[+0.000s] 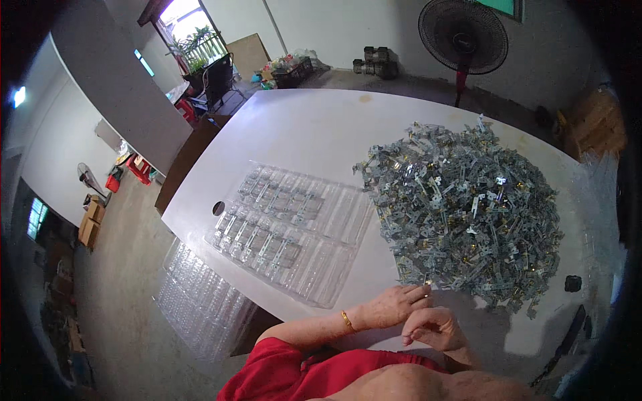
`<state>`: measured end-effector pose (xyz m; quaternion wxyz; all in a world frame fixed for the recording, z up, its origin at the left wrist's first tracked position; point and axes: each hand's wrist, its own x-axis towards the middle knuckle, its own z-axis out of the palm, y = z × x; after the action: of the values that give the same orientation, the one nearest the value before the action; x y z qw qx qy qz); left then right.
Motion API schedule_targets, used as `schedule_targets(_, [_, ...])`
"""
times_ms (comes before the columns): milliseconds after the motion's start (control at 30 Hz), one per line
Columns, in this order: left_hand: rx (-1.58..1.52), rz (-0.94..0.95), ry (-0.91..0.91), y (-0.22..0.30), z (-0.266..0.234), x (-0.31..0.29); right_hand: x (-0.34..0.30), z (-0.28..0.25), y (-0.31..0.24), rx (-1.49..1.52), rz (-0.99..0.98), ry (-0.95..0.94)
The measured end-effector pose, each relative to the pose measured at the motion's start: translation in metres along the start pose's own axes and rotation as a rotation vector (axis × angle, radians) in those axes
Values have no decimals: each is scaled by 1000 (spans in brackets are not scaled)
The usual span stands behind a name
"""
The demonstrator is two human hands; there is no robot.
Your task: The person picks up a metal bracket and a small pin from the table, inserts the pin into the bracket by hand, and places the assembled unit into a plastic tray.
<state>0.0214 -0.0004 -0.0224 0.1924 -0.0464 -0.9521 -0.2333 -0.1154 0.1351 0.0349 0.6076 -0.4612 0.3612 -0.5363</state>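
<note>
A large heap of small grey metal brackets (pixel 468 207), some with brass-coloured bits, covers the right half of the white table. At the heap's near edge my left hand (pixel 394 305), with a gold bracelet at its wrist, has its fingers pinched together; a small metal part (pixel 428 283) glints at the fingertips. Close beside it, my right hand (pixel 435 327) is curled, thumb and fingers drawn together; whatever it may hold is hidden. Left of the hands lies a clear plastic tray (pixel 328 267). Rows of brackets fill its left slots; its right slots show no brackets.
The white table (pixel 314 120) has a dark round hole (pixel 219 208) at its left. More clear trays (pixel 200 301) are stacked below the left edge. A small black block (pixel 573 283) sits at the right. Behind the table stands a fan (pixel 463 37).
</note>
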Motion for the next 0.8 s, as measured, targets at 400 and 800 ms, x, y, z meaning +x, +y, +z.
schedule_targets(400, [-241, -208, 177, -2, -4, 9, 5, -15, 9, -112, -193, 593])
schedule_targets(800, [-1148, -624, 492, -11, -20, 12, 14, -35, 23, -310, -175, 799])
